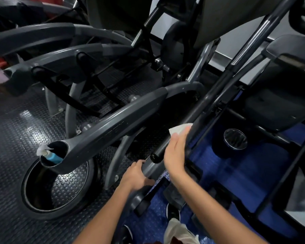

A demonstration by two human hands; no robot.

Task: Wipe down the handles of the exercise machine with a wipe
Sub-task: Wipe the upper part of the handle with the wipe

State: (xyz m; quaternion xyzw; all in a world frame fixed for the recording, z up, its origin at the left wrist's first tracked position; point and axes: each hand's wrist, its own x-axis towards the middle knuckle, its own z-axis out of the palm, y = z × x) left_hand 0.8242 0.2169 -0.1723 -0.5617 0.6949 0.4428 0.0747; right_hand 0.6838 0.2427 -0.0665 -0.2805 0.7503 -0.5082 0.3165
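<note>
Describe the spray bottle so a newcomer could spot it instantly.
Follow the broad grey arm rail that runs across the middle, down to its near end on the left, where it widens into a round cup holder. The spray bottle stands inside; its blue body and white trigger head stand out among the grey and black parts.

No readable text anywhere, faint embossed marks on the grey machine arm [113,125], perhaps lettering, illegible

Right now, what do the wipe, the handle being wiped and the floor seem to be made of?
The wipe looks like thin white paper or nonwoven cloth: it crumples under the right hand. The handle looks like matte black rubber or foam over metal, with a glossy end cap. The floor seems to be studded black rubber with a sheen.
</note>
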